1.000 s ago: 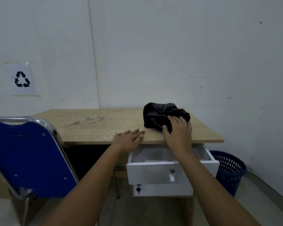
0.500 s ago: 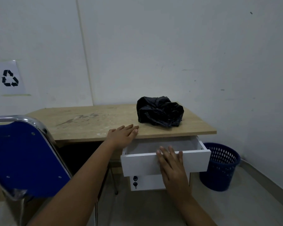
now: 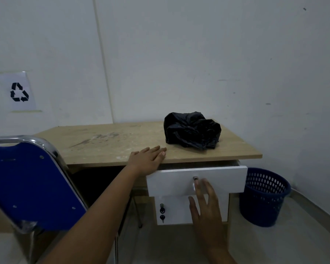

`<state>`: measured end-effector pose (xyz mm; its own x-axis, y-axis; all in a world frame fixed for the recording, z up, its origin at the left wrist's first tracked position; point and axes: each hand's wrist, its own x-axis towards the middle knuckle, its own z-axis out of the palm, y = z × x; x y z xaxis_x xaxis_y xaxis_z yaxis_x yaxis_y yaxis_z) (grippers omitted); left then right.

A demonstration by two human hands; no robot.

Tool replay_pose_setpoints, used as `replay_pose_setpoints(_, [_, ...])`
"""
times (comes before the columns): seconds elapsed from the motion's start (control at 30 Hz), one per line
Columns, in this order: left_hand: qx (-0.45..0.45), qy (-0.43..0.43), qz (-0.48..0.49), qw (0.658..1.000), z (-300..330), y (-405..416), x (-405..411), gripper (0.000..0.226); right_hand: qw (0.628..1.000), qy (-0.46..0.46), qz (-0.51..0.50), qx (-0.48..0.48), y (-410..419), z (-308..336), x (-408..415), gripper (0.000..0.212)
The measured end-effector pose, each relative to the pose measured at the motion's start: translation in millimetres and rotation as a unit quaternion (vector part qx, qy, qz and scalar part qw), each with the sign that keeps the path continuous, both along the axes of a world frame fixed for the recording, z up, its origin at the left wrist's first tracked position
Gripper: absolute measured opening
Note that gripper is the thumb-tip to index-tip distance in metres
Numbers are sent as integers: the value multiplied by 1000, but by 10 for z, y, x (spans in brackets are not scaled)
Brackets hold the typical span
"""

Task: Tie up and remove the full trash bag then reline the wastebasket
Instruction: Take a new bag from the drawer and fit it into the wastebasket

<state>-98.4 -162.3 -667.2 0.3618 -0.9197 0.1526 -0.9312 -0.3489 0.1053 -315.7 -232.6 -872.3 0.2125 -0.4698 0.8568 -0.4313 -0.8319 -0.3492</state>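
A crumpled black trash bag (image 3: 192, 129) sits on the right end of a scuffed wooden worktop (image 3: 111, 144), near the front edge, apart from both hands, while the blue perforated wastebasket (image 3: 263, 197) it appears meant for stands unlined on the floor (image 3: 303, 235) at the right, between the desk and the wall. Directly below the bag a white drawer (image 3: 213, 179) stands slightly ajar, a dark gap showing along its top. The right hand (image 3: 205, 205) reaches toward the drawer front with fingers straight and spread, its grip wide and holding nothing, one fingertip at or just short of the small round knob (image 3: 195, 178); contact cannot be confirmed. The left hand (image 3: 148, 159) lies flat on the worktop's front lip, fingers extended, gripping nothing. A blue chair with a chrome frame (image 3: 27, 183) fills the left foreground, and a recycling sign (image 3: 19, 92) hangs on the wall. The risk from here looks modest: a hard shove on the drawer could jolt the light desk and send the loosely bunched bag sliding off the edge, or pinch the left fingers resting just above the gap.
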Motion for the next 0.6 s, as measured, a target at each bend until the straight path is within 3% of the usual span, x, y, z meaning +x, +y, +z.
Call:
replay_pose_setpoints(0.13, [-4,-2,-3,1000,-25,-4,35,60,997,4,28,75,-227,176,170,79])
replay_pose_setpoints(0.33, [-9,-8,-4,1000,-29,-17,28,61,986,94,41,130,-476,236,345,101])
replay_pose_setpoints(0.6, [-10,-2,1,1000,-13,7,-12,59,983,127,17,133,-491,237,353,114])
